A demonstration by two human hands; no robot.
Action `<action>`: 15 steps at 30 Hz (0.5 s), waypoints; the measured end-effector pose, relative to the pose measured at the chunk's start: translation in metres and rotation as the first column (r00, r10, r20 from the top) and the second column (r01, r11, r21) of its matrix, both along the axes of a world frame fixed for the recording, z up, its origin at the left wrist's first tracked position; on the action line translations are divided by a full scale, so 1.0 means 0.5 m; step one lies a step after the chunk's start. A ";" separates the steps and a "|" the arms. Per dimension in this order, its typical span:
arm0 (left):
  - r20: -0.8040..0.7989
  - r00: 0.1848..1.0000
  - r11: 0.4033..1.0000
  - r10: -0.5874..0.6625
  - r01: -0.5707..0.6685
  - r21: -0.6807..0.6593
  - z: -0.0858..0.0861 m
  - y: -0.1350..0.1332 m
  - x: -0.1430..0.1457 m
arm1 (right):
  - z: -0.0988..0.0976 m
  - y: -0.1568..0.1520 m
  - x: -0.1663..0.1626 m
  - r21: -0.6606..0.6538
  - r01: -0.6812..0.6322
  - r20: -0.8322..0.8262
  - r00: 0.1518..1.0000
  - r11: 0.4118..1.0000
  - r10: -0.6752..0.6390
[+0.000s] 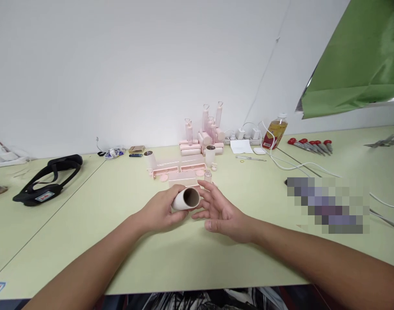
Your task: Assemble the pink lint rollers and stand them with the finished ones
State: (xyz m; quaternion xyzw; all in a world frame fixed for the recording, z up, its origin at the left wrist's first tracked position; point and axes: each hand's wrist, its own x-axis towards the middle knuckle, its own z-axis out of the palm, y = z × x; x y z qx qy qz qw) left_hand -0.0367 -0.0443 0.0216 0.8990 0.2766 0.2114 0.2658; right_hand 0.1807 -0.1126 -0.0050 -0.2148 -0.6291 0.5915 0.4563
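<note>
A white roll with a hollow brown cardboard core [180, 202] is in my left hand [160, 210], its open end tilted toward me. My right hand [224, 217] is just right of the roll, fingers spread and palm turned inward. I cannot tell whether its fingertips touch the roll's far side. Beyond my hands lie open pink plastic trays [166, 173] and translucent covers [182, 178]. Two more white rolls stand there, a left roll [150, 161] and a right roll [210, 157]. A small clear pink handle piece [207, 175] stands behind my right fingers.
Pink handles with hanging loops [205, 115] stand among stacked pink cases [190, 150] by the wall. A drink bottle [275, 132], white cables [290, 167] and several red-ended tools [310, 145] are at right. A black head strap [50, 181] lies at left.
</note>
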 end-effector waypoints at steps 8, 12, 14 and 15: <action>0.162 0.975 0.983 0.153 -0.167 0.078 -0.009 0.015 -0.003 | -0.020 0.028 0.020 0.380 0.172 0.654 0.645 0.909 -0.396; 0.231 0.959 0.980 0.164 -0.186 0.075 -0.019 0.023 -0.009 | -0.024 0.033 0.021 0.462 0.062 0.747 0.511 0.885 -0.426; 0.258 0.952 0.981 0.162 -0.184 0.063 -0.026 0.028 -0.013 | -0.023 0.034 0.020 0.457 -0.011 0.781 0.483 0.889 -0.396; 0.271 0.948 0.980 0.167 -0.190 0.060 -0.028 0.031 -0.015 | -0.022 0.034 0.020 0.454 -0.040 0.795 0.468 0.890 -0.385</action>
